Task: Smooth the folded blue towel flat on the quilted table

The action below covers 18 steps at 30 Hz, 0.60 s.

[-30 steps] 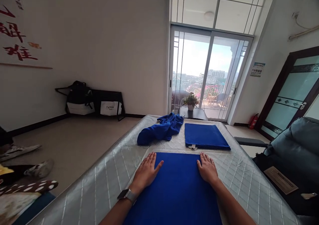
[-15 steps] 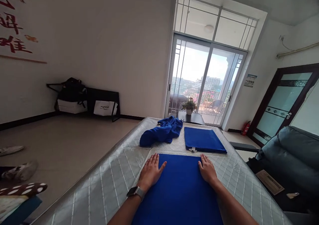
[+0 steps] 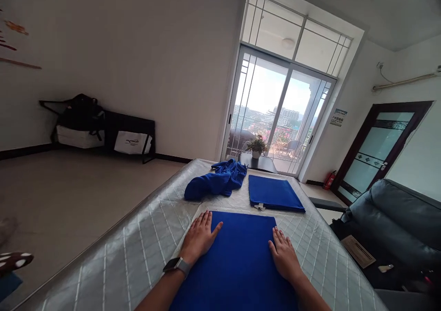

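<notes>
- The left hand [image 3: 199, 238] is lying palm down at the far left corner of the flat blue cloth [image 3: 237, 260], its four fingers close together and the thumb standing out over the fabric; it is gripping nothing. A square-faced wristwatch [image 3: 172, 264] is circling its wrist.
- Farther off, a crumpled blue cloth [image 3: 217, 184] is lying in a heap on the quilted silver cover [image 3: 134, 242].
- In the middle, the flat cloth is lying between both hands; the step in hand seems to be pressing and squaring it, and any next move would call for even pressure and straight edges.
- Just past its far edge, a folded blue cloth [image 3: 276, 193] is resting (a white tag [image 3: 260, 206] is poking out in front).
- The right hand [image 3: 284, 253] is resting palm down along the right edge, fingers nearly together, thumb apart, holding nothing.
</notes>
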Available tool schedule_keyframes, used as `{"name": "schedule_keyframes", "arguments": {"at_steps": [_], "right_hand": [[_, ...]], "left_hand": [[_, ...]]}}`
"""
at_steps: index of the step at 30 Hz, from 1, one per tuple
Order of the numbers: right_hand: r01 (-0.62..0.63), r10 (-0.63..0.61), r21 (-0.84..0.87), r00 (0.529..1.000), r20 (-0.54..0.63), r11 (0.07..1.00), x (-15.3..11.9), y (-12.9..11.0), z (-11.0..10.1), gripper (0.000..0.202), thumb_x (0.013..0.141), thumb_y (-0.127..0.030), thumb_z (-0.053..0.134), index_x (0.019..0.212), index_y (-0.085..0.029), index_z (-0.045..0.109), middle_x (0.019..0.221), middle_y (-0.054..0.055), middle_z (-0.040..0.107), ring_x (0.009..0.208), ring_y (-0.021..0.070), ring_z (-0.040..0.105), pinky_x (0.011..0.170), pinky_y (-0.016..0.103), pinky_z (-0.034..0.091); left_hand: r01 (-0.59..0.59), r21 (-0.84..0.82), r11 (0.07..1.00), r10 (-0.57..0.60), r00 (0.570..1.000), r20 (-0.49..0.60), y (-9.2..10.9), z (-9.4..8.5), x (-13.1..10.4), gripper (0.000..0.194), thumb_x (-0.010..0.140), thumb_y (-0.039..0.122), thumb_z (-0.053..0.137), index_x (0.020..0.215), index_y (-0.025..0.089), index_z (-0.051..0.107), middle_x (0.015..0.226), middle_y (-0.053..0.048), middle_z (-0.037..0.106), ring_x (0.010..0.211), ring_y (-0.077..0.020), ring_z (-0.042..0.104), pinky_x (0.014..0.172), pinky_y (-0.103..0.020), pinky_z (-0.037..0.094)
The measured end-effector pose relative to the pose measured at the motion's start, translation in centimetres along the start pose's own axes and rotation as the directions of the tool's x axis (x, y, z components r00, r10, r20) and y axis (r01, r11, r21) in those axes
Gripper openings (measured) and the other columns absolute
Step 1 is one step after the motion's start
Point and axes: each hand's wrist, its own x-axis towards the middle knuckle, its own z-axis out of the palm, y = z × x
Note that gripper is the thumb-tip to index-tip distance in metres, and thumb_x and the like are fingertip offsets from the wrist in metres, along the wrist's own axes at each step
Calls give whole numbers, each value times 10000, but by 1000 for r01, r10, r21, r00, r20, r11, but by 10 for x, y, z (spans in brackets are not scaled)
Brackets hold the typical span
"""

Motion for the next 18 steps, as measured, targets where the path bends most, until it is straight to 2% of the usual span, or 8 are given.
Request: {"name": "schedule_keyframes", "arguments": {"at_steps": [6, 9, 12, 15, 18], "right_hand": [[-11, 10, 42, 1000, 9, 999, -5, -4, -4, 635, 997, -450, 170, 1562, -158, 161, 1614, 11, 156, 1490, 168, 118, 1212, 373, 85], [-10, 10, 65, 1000, 7, 998, -6, -4, -7, 641, 997, -465, 164, 1563, -163, 153, 1616, 12, 149, 1492, 173, 111, 1212, 379, 89], [-8, 8, 75, 1000, -1, 997, -6, -3, -7, 634, 997, -454, 172, 1562, -165, 164, 1615, 16, 149, 1493, 180, 108, 1212, 385, 75], [-2, 3, 90, 1000, -16, 996, -6, -3, -5, 632, 996, -442, 186, 1560, -158, 173, 1614, 23, 151, 1493, 188, 110, 1213, 393, 61], [-4, 8, 107, 1000, -29, 994, -6, -2, -4, 630, 995, -436, 190, 1559, -155, 181, 1614, 31, 155, 1494, 195, 113, 1212, 404, 59]], "left_hand": [[3, 6, 1000, -3, 1000, 22, -3, 2, 1, 879, 928, 685, 192, 1475, 21, 376, 1547, -193, 377, 1440, -307, 332, 1176, -456, 248], [-26, 6, 1000, 26, 999, 25, -9, 3, 1, 836, 935, 666, 170, 1473, 69, 401, 1531, -160, 424, 1432, -295, 350, 1163, -463, 276], [-45, 28, 999, 44, 999, 4, -8, -4, 0, 811, 944, 650, 163, 1465, 84, 422, 1519, -150, 446, 1424, -288, 366, 1163, -467, 285], [-55, 54, 997, 56, 998, -17, 21, -19, -8, 812, 959, 630, 185, 1462, 32, 409, 1536, -180, 403, 1440, -288, 337, 1188, -467, 254], [-222, -14, 975, 222, 975, 22, 81, -28, -27, 722, 986, 595, 197, 1492, 115, 385, 1557, -120, 377, 1455, -249, 309, 1200, -449, 253]]}}
